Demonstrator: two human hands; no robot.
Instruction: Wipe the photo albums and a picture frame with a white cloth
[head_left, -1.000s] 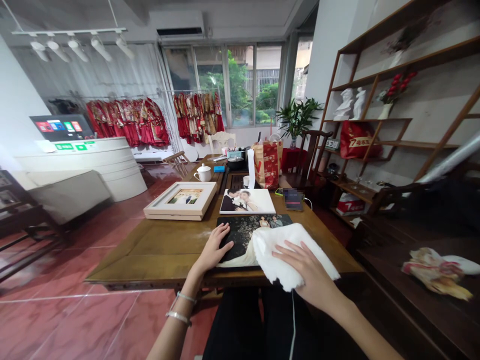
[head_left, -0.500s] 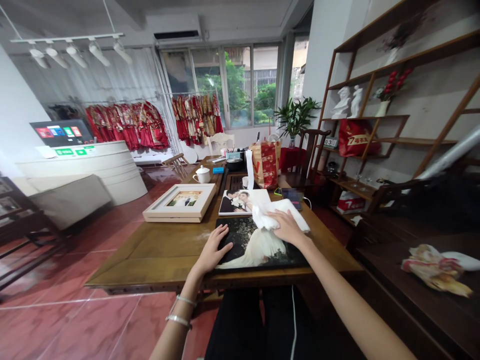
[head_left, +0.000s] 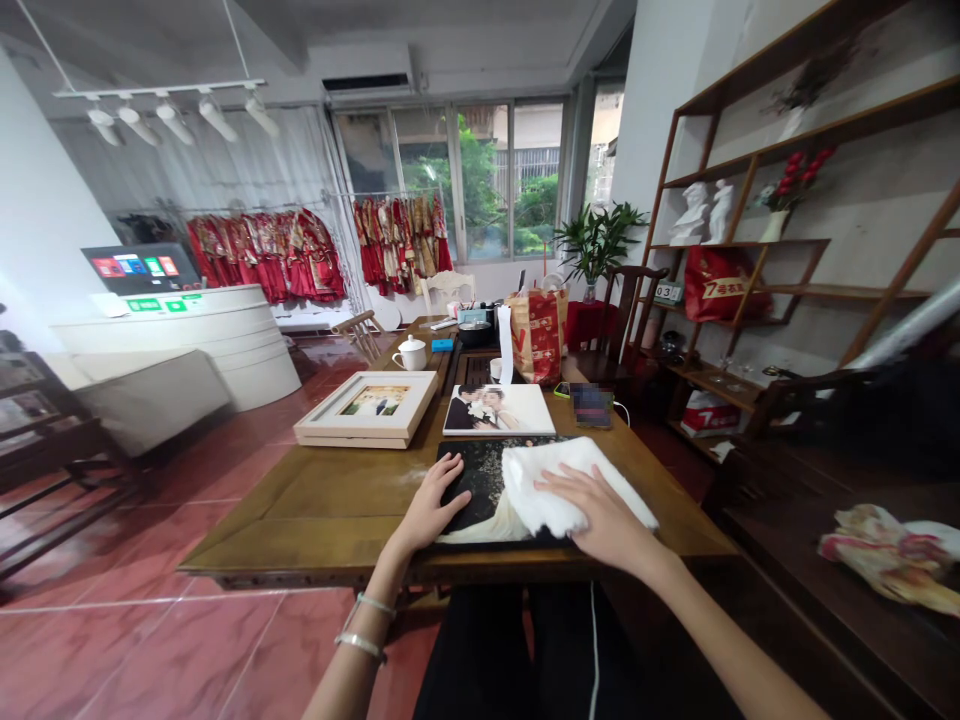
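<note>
A dark photo panel [head_left: 480, 490] with part of a pale gown on it lies flat at the table's near edge. My left hand [head_left: 435, 500] rests on its left side, fingers spread and holding nothing. Over the panel's right part lies a white towel [head_left: 540, 500], which hides much of the picture. My right hand [head_left: 596, 510] lies flat on the towel with its fingers stretched out. Just beyond the panel is a white-edged couple's photo [head_left: 499, 410]. To the left sits a cream picture frame [head_left: 367, 410].
The wooden table [head_left: 300, 520] carries a white lidded cup [head_left: 410, 353], a small blue box [head_left: 442, 345], a red and tan paper bag [head_left: 538, 335] and a phone [head_left: 592, 407] with a cable. A wooden shelf [head_left: 757, 250] stands to the right.
My right hand has moved nearer to me across the panel. The towel, bunched at the far right before, now spreads over the gown. My left hand stays on the panel.
</note>
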